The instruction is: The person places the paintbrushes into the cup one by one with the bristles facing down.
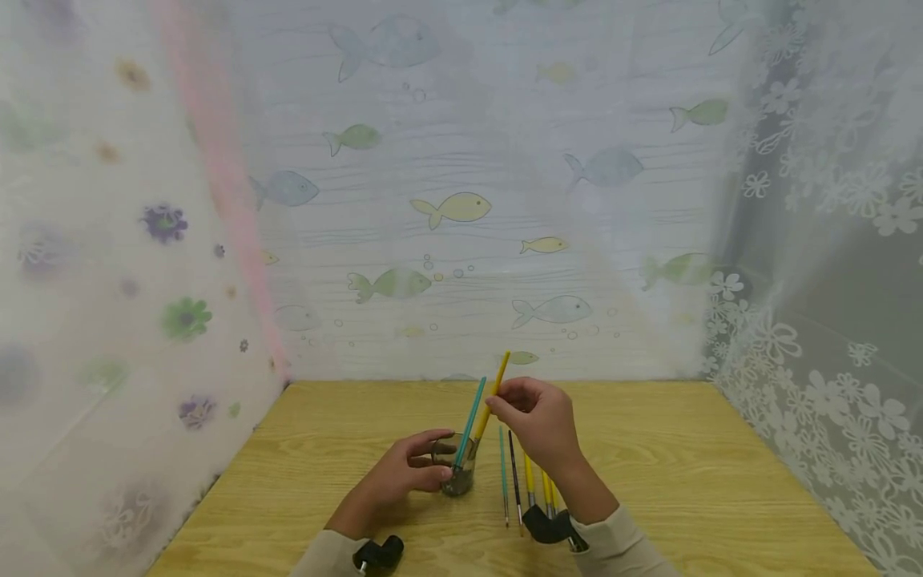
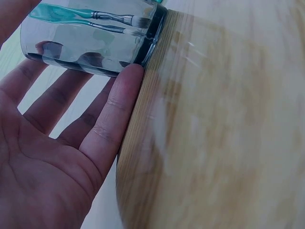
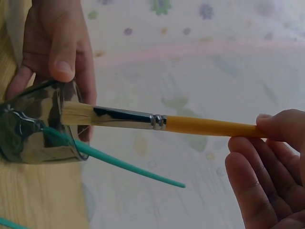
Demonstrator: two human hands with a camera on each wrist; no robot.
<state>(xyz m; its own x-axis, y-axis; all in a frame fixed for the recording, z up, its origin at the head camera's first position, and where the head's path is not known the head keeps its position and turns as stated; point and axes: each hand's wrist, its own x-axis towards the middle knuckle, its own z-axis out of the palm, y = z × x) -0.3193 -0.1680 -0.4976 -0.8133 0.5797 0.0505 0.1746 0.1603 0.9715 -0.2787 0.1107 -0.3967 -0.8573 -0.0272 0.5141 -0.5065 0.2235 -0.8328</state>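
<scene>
Narrow pinch: right hand (image 1: 539, 418) holds one yellow brush (image 3: 190, 125) by its handle, lower centre of the head view, bristles at the mouth of one glass jar (image 1: 465, 481), which the left hand (image 1: 398, 476) clasps; a skewed tip could snag the rim.

My head feed comes through bright but hazy, the light spread evenly and the contrast washed out; I see only faint, soft shadows on the desk (image 1: 649, 457). The flowered curtain (image 1: 108, 304) at the left blurs in patches. My left wrist feed is dimmer and cooler, with pale, smeary glare across the desk and highlights on the glass (image 2: 71, 44). My right wrist feed is dim too: the yellow brush (image 3: 183, 124) reads fairly crisp, its metal glinting, while the fish-printed sheet (image 3: 200, 90) behind goes soft.
</scene>
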